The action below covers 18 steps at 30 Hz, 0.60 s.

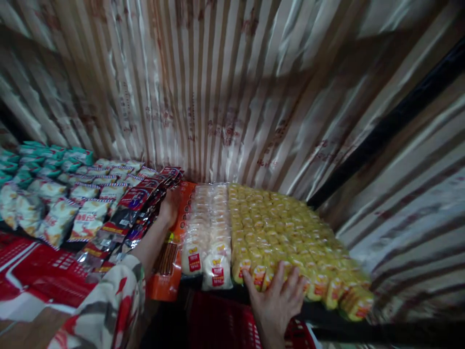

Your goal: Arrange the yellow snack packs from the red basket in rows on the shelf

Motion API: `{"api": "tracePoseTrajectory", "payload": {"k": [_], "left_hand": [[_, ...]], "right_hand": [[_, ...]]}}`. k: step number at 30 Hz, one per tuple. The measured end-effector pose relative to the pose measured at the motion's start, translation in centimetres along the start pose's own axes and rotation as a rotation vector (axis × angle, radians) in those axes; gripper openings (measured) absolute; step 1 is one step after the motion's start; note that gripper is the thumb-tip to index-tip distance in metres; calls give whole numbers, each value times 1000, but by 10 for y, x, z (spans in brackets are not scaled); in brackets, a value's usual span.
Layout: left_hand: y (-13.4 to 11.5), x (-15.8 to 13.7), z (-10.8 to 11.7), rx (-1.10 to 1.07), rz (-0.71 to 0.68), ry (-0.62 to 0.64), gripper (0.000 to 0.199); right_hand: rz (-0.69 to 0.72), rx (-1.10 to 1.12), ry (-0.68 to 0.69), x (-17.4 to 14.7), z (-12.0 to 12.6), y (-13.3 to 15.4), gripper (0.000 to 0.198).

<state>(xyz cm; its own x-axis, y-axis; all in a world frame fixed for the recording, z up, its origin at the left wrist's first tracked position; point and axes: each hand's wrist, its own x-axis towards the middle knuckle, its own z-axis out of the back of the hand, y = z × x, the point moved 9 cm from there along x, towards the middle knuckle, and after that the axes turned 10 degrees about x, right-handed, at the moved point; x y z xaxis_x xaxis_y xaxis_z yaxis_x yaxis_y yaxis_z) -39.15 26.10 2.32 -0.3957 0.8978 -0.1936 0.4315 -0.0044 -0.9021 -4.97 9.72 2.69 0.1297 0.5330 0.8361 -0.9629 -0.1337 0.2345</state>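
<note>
My right hand point(278, 300) is open, fingers spread against the front edge of a block of small yellow-wrapped packs point(283, 232). Nothing is gripped in it. My left hand point(170, 207) reaches in between a stack of dark glossy snack packets point(134, 198) and a flat orange package point(167, 271). It touches or nearly touches the dark packets; its fingers are mostly hidden and blurred. Between my two hands stand two rows of clear-wrapped white packs point(217, 261) with red labels, set front to back.
White snack bags point(89, 218) and teal bags point(76, 155) stand in rows at left. Red crates point(221, 315) and red-and-white packaging point(36, 271) lie along the front. A striped, printed sheet point(218, 97) hangs behind the shelf, and a dark slanted bar point(388, 121) crosses it at right.
</note>
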Motion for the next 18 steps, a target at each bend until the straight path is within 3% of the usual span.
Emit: {"api": "tracePoseTrajectory", "payload": {"k": [7, 12, 18], "left_hand": [[37, 43, -32, -160, 119, 32, 50], [52, 65, -38, -146, 150, 26, 54], [68, 79, -48, -118, 159, 121, 58]], "right_hand": [[2, -40, 0, 0, -2, -4, 95], [57, -72, -52, -1, -2, -5, 95], [80, -68, -40, 0, -4, -6, 97]]}}
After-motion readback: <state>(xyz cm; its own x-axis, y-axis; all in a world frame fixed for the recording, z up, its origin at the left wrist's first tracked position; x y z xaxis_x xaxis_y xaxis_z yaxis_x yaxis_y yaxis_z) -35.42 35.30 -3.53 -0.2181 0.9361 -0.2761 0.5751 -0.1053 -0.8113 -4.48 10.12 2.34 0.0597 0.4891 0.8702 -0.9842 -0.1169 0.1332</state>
